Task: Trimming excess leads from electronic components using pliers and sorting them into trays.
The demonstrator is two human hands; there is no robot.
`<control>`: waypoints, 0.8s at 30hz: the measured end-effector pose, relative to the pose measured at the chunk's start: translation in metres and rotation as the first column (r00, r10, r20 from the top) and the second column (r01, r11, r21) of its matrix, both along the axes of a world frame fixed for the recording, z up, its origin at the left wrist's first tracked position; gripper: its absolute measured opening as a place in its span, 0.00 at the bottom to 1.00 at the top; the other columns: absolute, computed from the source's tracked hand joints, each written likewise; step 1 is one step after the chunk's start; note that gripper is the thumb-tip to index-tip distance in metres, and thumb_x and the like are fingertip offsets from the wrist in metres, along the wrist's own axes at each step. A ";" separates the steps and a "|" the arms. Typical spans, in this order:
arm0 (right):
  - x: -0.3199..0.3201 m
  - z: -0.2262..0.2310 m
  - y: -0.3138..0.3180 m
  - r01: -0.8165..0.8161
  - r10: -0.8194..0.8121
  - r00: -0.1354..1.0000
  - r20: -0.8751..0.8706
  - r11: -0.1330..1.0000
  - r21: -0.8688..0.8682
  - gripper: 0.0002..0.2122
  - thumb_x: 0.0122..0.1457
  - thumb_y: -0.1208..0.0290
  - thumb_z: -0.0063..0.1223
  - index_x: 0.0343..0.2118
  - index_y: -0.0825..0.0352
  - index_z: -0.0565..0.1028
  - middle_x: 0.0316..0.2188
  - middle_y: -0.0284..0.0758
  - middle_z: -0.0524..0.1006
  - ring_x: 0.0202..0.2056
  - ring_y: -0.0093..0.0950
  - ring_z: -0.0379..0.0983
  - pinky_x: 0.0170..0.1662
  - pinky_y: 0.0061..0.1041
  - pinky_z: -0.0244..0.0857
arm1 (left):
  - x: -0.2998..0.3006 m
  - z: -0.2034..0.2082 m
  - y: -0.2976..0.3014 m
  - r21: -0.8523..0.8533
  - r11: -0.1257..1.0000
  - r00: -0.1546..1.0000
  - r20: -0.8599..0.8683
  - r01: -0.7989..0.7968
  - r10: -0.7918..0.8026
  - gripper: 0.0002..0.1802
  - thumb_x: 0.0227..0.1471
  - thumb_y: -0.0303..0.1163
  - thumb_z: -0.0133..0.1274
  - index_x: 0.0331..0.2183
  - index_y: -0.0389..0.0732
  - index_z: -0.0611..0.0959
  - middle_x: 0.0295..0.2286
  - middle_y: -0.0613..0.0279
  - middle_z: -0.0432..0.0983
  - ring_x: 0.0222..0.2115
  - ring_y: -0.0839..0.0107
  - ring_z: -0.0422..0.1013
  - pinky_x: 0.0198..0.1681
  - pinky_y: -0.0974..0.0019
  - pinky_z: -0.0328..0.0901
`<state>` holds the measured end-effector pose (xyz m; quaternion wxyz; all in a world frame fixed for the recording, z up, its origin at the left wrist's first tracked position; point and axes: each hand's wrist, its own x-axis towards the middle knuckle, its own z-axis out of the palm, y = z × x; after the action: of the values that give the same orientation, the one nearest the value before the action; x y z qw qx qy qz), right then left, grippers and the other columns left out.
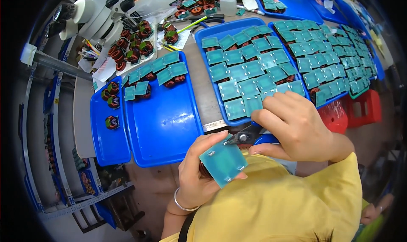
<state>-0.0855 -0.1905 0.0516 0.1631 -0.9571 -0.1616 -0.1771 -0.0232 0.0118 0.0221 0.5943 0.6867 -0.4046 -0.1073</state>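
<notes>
Square green circuit board is being pinched by the left hand, blue-handled metal pliers gripped by the right hand; scratches are being risked by any slip.

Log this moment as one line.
Left hand: holds green board | right hand: holds blue-handled tool, tip at board's upper corner | ahead: blue trays

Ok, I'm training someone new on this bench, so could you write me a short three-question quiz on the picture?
1. Which part of the green board are the jaws of the blue-handled tool nearest: A, its middle; B, its upper corner; C, its lower corner?
2. True or false: the right hand grips that tool while the left hand holds the board.
3. Fill in: the microscope stands at the picture's upper ____.

Key: 1 B; 2 true; 3 left.
</notes>
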 end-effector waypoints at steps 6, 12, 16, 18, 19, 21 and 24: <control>-0.005 0.001 -0.002 0.004 -0.004 1.000 -0.016 0.999 -0.034 0.22 0.47 0.49 0.49 0.28 0.68 0.68 0.21 0.35 0.61 0.22 0.31 0.59 0.25 0.27 0.52 | -0.002 0.000 -0.005 0.030 0.999 0.991 0.135 -0.019 0.015 0.37 0.30 0.33 0.66 0.44 0.32 0.68 0.35 0.50 0.71 0.33 0.62 0.70 0.36 0.67 0.66; -0.009 0.002 -0.005 -0.012 0.011 1.000 -0.024 0.999 -0.045 0.22 0.48 0.48 0.47 0.27 0.68 0.67 0.21 0.35 0.60 0.22 0.31 0.58 0.25 0.27 0.52 | -0.002 -0.004 -0.006 0.009 0.999 0.980 0.194 0.040 -0.041 0.37 0.31 0.32 0.66 0.44 0.32 0.67 0.35 0.51 0.71 0.34 0.59 0.69 0.37 0.64 0.65; -0.010 -0.001 -0.005 -0.013 0.011 0.998 -0.060 0.999 -0.036 0.20 0.48 0.50 0.49 0.26 0.67 0.66 0.19 0.35 0.61 0.21 0.31 0.59 0.24 0.27 0.54 | -0.001 0.000 -0.008 0.063 0.997 0.974 0.219 0.043 -0.056 0.37 0.31 0.30 0.66 0.45 0.32 0.67 0.35 0.52 0.71 0.33 0.60 0.70 0.37 0.65 0.65; -0.012 -0.005 -0.006 -0.007 0.006 0.995 -0.101 1.000 -0.015 0.20 0.48 0.51 0.49 0.25 0.67 0.66 0.19 0.35 0.62 0.21 0.32 0.61 0.24 0.28 0.55 | -0.001 0.000 -0.009 0.070 0.996 0.976 0.207 0.052 -0.065 0.37 0.32 0.30 0.65 0.45 0.32 0.67 0.36 0.52 0.71 0.34 0.62 0.70 0.38 0.66 0.65; -0.013 -0.007 -0.006 -0.004 0.005 0.990 -0.142 1.000 0.007 0.19 0.47 0.51 0.50 0.25 0.66 0.66 0.19 0.35 0.63 0.21 0.32 0.62 0.24 0.28 0.56 | -0.001 0.000 -0.009 0.077 0.995 0.978 0.196 0.057 -0.072 0.37 0.32 0.30 0.65 0.45 0.32 0.66 0.36 0.52 0.71 0.34 0.63 0.70 0.38 0.67 0.65; -0.013 -0.010 -0.007 0.014 -0.011 0.988 -0.155 1.000 0.020 0.19 0.47 0.51 0.50 0.25 0.66 0.66 0.19 0.36 0.63 0.22 0.33 0.64 0.24 0.29 0.57 | -0.007 -0.003 -0.010 0.092 0.996 0.998 0.067 0.013 -0.019 0.40 0.28 0.38 0.66 0.44 0.32 0.68 0.35 0.54 0.71 0.32 0.67 0.69 0.35 0.70 0.64; -0.018 -0.009 -0.011 -0.028 0.051 0.983 -0.178 0.991 0.132 0.19 0.46 0.52 0.52 0.25 0.67 0.66 0.19 0.36 0.64 0.23 0.35 0.65 0.25 0.30 0.58 | -0.015 0.000 -0.018 0.028 0.999 0.949 -0.313 -0.036 0.043 0.44 0.26 0.49 0.65 0.43 0.31 0.69 0.33 0.54 0.71 0.29 0.71 0.69 0.29 0.75 0.64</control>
<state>-0.1031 -0.2017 0.0425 0.2420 -0.9533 -0.1533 -0.0960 -0.0385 -0.0060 0.0222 0.6454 0.6755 -0.2900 -0.2074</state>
